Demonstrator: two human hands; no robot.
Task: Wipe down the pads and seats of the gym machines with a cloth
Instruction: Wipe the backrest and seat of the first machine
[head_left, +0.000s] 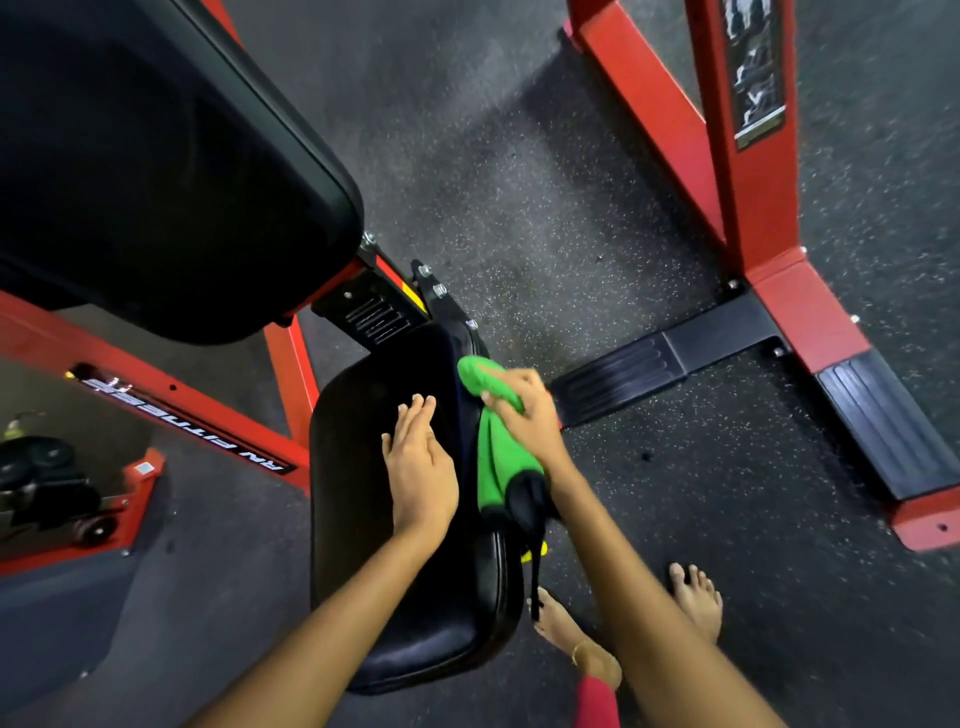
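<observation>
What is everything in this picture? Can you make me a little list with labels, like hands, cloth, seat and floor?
left hand: left hand rests flat, fingers straight, on the seat
right hand: right hand grips the bright green cloth at the seat's right edge
seat: black padded vinyl seat, below the hands
back pad: large black back pad, upper left
frame: red metal machine frame, with black footplates near the floor
floor: dark speckled rubber floor
feet: bare feet beside the seat
</observation>
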